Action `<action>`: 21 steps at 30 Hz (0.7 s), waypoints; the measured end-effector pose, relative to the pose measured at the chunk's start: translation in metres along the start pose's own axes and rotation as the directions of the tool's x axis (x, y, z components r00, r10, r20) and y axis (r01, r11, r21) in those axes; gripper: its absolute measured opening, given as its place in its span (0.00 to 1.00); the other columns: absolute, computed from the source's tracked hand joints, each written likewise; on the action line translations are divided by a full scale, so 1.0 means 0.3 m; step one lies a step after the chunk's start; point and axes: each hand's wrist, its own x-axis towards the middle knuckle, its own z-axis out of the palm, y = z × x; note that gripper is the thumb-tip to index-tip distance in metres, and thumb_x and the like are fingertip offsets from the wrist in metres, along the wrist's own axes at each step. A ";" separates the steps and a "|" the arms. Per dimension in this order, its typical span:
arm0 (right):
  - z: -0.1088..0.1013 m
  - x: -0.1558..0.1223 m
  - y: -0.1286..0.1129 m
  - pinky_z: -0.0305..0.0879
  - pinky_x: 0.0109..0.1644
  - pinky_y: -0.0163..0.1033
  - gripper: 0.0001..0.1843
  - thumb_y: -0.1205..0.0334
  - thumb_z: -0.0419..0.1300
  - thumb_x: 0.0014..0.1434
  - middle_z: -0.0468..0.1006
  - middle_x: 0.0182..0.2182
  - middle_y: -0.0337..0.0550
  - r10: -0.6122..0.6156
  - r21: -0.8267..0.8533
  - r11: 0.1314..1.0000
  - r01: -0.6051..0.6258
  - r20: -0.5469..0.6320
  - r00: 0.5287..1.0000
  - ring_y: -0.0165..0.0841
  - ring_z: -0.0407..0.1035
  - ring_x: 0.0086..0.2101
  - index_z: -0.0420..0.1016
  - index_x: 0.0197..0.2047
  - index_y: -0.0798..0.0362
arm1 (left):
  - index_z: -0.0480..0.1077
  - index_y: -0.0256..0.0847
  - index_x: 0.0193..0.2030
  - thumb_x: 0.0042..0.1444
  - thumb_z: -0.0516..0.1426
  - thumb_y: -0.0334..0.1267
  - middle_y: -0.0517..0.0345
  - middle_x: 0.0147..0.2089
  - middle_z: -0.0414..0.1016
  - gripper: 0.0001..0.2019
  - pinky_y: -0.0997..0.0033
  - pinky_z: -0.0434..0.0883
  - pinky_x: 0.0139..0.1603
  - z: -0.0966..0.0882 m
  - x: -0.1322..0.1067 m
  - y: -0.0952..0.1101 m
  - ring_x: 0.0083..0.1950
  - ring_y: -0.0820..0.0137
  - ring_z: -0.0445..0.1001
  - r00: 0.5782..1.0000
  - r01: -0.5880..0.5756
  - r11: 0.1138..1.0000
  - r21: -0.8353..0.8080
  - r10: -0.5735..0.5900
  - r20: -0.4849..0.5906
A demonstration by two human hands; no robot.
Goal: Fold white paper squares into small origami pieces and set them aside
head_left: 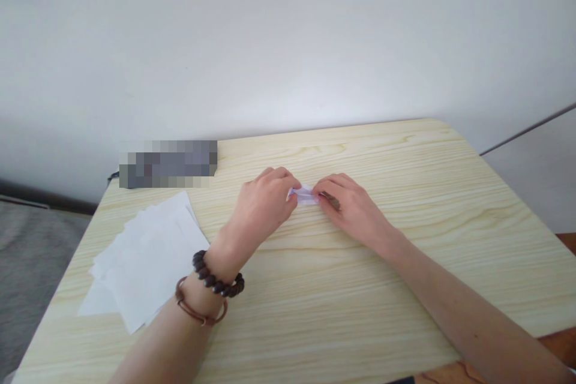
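A small piece of folded paper (306, 195), white with a pale violet tint, is held between my two hands above the middle of the table. My left hand (266, 199) pinches its left end between thumb and fingers. At the other end, my right hand (348, 201) grips the paper the same way. The fingers cover both ends, so only the middle part shows, with a crease running along it. A dark beaded bracelet and a thin brown one circle my left wrist.
Several loose white sheets (150, 258) lie in an uneven pile to the left of my left forearm. A blurred-out dark object (173, 164) rests at the back left corner. The light wood-grain table (382, 324) stands against a white wall (288, 42).
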 end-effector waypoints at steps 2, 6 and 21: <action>0.004 -0.001 -0.004 0.67 0.48 0.44 0.07 0.72 0.56 0.61 0.78 0.37 0.45 0.010 -0.021 1.000 -0.010 -0.018 1.000 0.39 0.68 0.42 0.75 0.39 0.55 | 0.75 0.43 0.42 0.58 0.56 0.32 0.58 0.47 0.78 0.09 0.66 0.72 0.40 -0.005 -0.002 0.010 0.50 0.62 0.74 1.000 0.027 0.999 0.037 -0.027 0.003; 0.008 -0.004 -0.009 0.67 0.47 0.45 0.07 0.71 0.56 0.61 0.78 0.37 0.46 0.022 -0.053 0.998 -0.024 -0.039 0.999 0.40 0.69 0.41 0.75 0.39 0.56 | 0.75 0.41 0.40 0.60 0.54 0.34 0.55 0.45 0.78 0.08 0.66 0.71 0.35 -0.020 -0.007 0.032 0.48 0.60 0.75 0.997 0.080 0.988 0.135 -0.081 -0.001; -0.001 0.001 -0.003 0.67 0.46 0.44 0.08 0.71 0.56 0.60 0.79 0.35 0.43 0.054 0.029 0.998 -0.053 -0.037 0.998 0.38 0.69 0.41 0.74 0.38 0.52 | 0.75 0.41 0.39 0.60 0.53 0.34 0.53 0.44 0.77 0.09 0.69 0.70 0.37 -0.014 0.006 0.016 0.48 0.61 0.73 0.998 0.069 0.997 0.035 -0.069 0.002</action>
